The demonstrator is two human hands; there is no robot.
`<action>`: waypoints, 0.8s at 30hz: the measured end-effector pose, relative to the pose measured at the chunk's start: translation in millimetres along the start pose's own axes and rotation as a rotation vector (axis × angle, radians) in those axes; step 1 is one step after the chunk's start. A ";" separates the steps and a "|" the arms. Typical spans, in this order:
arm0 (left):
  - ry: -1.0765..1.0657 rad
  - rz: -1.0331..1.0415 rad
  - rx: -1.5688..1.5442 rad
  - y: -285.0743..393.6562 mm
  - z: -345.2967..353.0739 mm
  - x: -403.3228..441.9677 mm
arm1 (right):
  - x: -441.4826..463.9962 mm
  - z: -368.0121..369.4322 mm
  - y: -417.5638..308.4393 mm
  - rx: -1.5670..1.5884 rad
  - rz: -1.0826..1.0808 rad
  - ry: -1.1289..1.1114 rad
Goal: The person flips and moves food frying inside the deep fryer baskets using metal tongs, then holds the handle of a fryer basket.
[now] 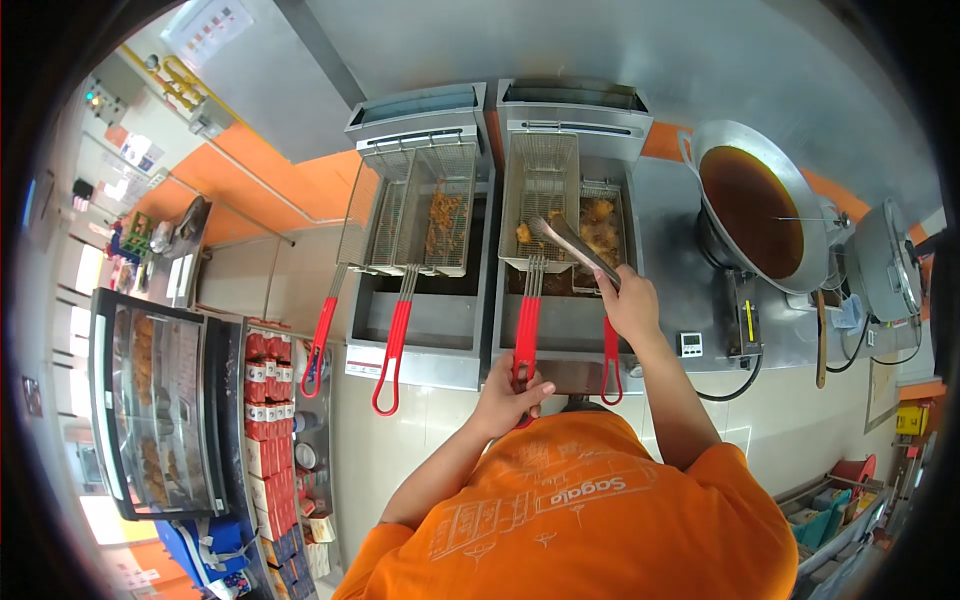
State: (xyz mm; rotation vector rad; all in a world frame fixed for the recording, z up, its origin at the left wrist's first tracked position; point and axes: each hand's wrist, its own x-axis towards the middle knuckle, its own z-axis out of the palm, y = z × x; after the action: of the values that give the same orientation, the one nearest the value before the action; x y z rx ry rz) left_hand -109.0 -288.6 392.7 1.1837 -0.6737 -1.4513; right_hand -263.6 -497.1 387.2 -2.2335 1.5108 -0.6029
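Observation:
My left hand (512, 396) is closed around the red handle (529, 325) of a wire fry basket (545, 158). That basket is raised over the right-hand fryer (510, 335) and has a few golden fried pieces (523, 233) in it. My right hand (630, 305) grips metal tongs (575, 243), whose tips reach into the raised basket. Beside it, partly behind the tongs, a second basket sits lower in the fryer with several browned pieces (599, 210); its red handle (612, 365) sticks out below my right wrist.
On the left fryer (420, 325) rest wire baskets (440, 160) with crumbs and red handles jutting forward. To the right stand a large wok (750, 200) of brown liquid, a small timer (691, 344) and a lidded pot (885, 265). A glass display case (155, 410) is at left.

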 end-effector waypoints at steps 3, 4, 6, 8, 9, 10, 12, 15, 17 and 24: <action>0.018 0.013 0.024 3.7 6.1 6.6 | -2.6 -2.1 -13.4 -0.075 0.008 0.038; 0.020 0.019 0.036 4.8 6.5 8.4 | -2.4 -3.3 -20.2 -0.106 0.013 0.044; 0.037 0.003 0.068 12.7 9.3 8.6 | -2.9 -4.3 -30.6 -0.153 0.017 0.051; 0.049 -0.014 0.084 24.9 9.9 7.3 | -2.0 -3.5 -39.2 -0.183 0.012 0.062; 0.054 -0.026 0.082 31.5 9.1 5.5 | -1.4 -1.8 -42.7 -0.197 0.011 0.072; 0.060 -0.037 0.078 35.6 7.5 4.8 | -0.5 0.6 -45.9 -0.213 0.009 0.080; 0.052 -0.070 -0.002 39.3 3.1 6.4 | 0.7 8.9 -51.1 -0.241 0.003 0.072; 0.024 -0.068 -0.073 23.6 -6.0 5.8 | 5.0 32.5 -51.0 -0.276 0.005 0.035; 0.021 -0.077 -0.095 6.5 -11.0 4.1 | 6.3 48.9 -48.8 -0.299 0.011 0.001; -0.011 0.000 -0.044 -18.5 -7.0 -2.0 | 16.7 60.6 -35.3 -0.179 0.116 -0.064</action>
State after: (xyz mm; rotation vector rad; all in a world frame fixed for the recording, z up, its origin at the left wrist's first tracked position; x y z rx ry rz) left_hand -109.9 -280.7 374.4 1.1425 -0.6457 -1.4670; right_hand -198.0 -496.1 357.4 -2.2512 1.7077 -0.3709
